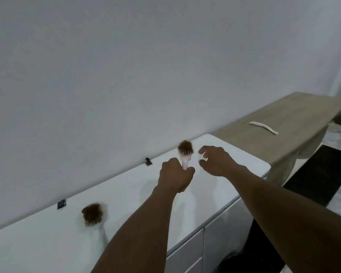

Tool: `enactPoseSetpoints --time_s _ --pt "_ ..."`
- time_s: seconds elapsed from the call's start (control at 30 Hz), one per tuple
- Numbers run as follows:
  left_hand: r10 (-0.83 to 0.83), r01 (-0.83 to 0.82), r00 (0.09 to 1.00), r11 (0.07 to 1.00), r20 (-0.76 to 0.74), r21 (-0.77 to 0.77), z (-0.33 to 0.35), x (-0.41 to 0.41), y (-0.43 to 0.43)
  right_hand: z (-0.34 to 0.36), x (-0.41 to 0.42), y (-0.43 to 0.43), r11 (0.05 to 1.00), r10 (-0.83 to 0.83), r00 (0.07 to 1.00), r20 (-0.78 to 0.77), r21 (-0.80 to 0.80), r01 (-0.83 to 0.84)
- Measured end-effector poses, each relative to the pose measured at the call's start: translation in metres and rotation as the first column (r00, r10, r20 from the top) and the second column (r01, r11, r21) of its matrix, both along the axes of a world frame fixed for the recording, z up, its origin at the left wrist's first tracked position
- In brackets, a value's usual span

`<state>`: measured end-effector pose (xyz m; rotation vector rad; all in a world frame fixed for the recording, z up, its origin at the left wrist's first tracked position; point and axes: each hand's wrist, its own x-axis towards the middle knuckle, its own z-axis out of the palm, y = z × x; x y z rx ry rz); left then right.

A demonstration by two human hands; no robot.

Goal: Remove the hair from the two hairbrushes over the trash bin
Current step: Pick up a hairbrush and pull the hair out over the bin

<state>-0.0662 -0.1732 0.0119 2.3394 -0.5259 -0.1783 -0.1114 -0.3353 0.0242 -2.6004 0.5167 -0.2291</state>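
Head view: my left hand (174,174) is closed in a fist around the pale handle of a hairbrush (185,154), which I hold upright above the white tabletop (47,249). Its bristle head points up and away from me and is clogged with a brown clump of hair (185,145). My right hand (215,160) hovers just beside the brush head, on its right, with the fingers (203,151) curled and spread apart, gripping nothing and not touching the hair.

A second hairbrush (94,219) lies on the tabletop well to the left of my left forearm, nearer to me. It is blurred, but I can see a brown mat of hair (92,212) over its bristles and its pale handle pointing toward me. Two small dark clips sit at the back edge of the tabletop against the grey wall, one (148,161) behind my left hand and one (61,203) farther left.

To the right, a lower wooden bench (283,123) adjoins the tabletop, with a pale curved comb (264,127) lying on it. Below the tabletop edge are white drawer fronts (185,253). At the bottom of the frame, on the dark floor beside the drawers, the black rim of the trash bin (244,262) shows, well below and to the right of the brush I hold.
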Motion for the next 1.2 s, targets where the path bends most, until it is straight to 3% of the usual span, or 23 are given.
enactPoseSetpoints --time_s 0.4,0.77,1.03,1.2 --pt "-0.131 0.146 0.958 0.989 0.254 -0.04 -0.087 -0.151 -0.004 -0.089 -0.168 0.0 0.991 -0.107 0.977 0.187 -0.062 0.121" --pt "-0.218 0.223 0.943 0.975 0.25 0.01 -0.121 -0.274 0.02 -0.12 -0.304 0.022 0.984 -0.164 0.951 0.263 -0.022 0.176" --pt "-0.229 0.224 0.962 0.973 0.151 0.053 -0.194 -0.282 -0.009 -0.194 -0.32 -0.001 0.956 -0.25 0.949 0.191 0.202 0.212" --pt "-0.248 0.241 0.966 0.966 0.07 0.095 -0.265 -0.273 -0.034 -0.269 -0.309 -0.026 0.856 -0.378 0.922 0.089 0.414 0.31"
